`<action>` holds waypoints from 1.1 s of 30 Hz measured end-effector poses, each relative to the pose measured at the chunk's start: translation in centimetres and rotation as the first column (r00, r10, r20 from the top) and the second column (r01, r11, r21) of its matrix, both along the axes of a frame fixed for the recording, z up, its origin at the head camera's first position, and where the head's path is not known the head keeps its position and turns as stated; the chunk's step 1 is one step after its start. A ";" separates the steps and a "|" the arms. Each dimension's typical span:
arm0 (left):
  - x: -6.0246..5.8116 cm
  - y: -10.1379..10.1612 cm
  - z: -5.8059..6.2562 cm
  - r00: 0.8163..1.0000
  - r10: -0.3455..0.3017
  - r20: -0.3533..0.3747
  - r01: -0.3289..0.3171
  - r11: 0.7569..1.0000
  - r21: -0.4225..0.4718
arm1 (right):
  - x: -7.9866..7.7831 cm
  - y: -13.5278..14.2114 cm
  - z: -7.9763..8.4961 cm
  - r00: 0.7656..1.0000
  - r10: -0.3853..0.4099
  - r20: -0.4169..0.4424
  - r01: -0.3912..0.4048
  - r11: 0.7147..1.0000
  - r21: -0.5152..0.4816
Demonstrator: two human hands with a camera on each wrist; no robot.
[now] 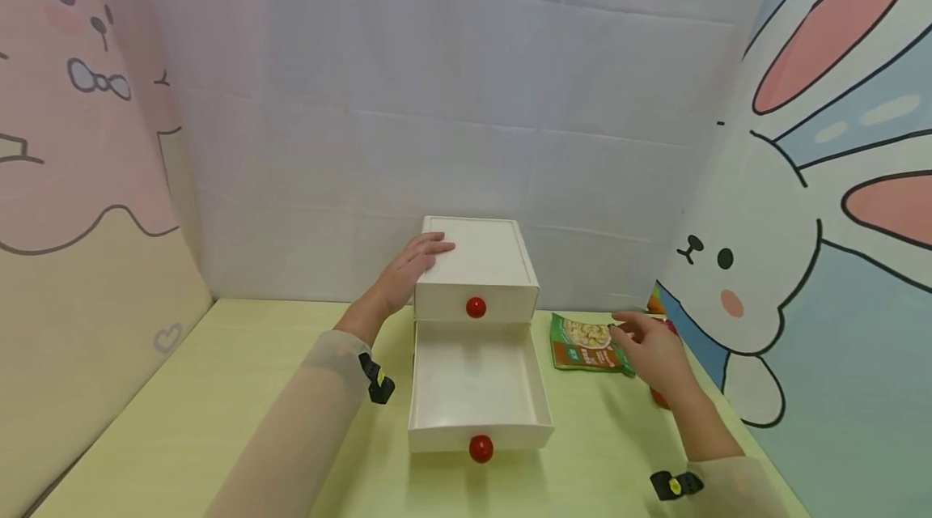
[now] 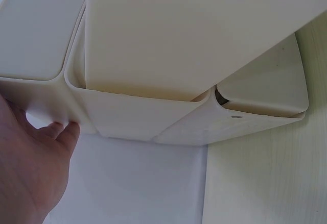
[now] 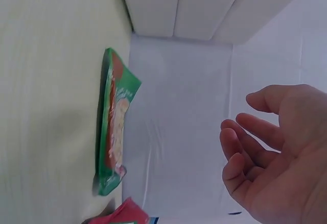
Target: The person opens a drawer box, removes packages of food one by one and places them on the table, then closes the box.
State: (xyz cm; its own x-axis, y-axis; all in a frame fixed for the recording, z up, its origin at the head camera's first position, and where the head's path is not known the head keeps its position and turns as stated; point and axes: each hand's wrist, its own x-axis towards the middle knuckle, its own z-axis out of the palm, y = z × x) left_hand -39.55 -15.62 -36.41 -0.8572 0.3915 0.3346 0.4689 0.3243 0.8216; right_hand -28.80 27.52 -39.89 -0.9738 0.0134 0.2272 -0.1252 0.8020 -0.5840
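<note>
A white drawer cabinet [image 1: 476, 247] stands at the back of the table, a round red knob [image 1: 476, 307] on its top drawer. Below that, another drawer [image 1: 437, 441] is pulled out, its inside bare. My left hand [image 1: 406, 273] rests on the cabinet's top left edge, fingers spread over the lid. To the right lies a green and brown food packet [image 1: 582, 344] with a picture on it. My right hand [image 1: 655, 354] hovers over that packet's right end, fingers loosely bent; in the right wrist view it holds nothing and is apart from the packet [image 3: 115, 127].
A red packet [image 1: 659, 398] lies mostly hidden behind my right hand, near the right wall. A white curtain [image 1: 437, 97] hangs behind the cabinet. Printed cartoon panels flank the pale table [image 1: 240, 388]. In the left wrist view, a lower drawer unit [image 2: 265, 86] shows under the pulled-out drawer.
</note>
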 end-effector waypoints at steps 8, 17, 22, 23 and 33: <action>0.0 0.1 0.0 1.000 0.005 0.001 -0.005 1.000 0.000 | 2.2 -4.6 2.1 0.991 0.137 -0.014 -0.137 0.990 -0.030; 0.1 0.1 0.1 1.000 0.014 0.005 -0.014 1.000 -0.017 | 5.0 -8.4 3.5 0.945 0.325 -0.045 -0.326 0.945 -0.016; -0.1 0.0 0.1 1.000 0.017 0.000 -0.017 1.000 -0.018 | 6.9 -10.2 4.2 0.906 0.422 -0.026 -0.422 0.906 0.014; -0.1 0.0 0.1 1.000 0.019 -0.001 -0.019 1.000 -0.019 | 7.3 -10.5 4.2 0.896 0.443 -0.021 -0.442 0.897 0.016; 0.0 0.2 0.1 1.000 0.025 0.007 -0.025 1.000 -0.014 | 9.9 -12.9 3.7 0.771 0.629 0.099 -0.633 0.774 0.007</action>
State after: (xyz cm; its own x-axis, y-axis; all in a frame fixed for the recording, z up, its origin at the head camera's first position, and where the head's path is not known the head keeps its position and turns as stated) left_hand -39.56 -15.46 -36.29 -0.8693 0.3742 0.3231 0.4543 0.3471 0.8204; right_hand -18.91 14.63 -36.24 -0.7757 -0.6176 0.1300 -0.5618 0.5818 -0.5882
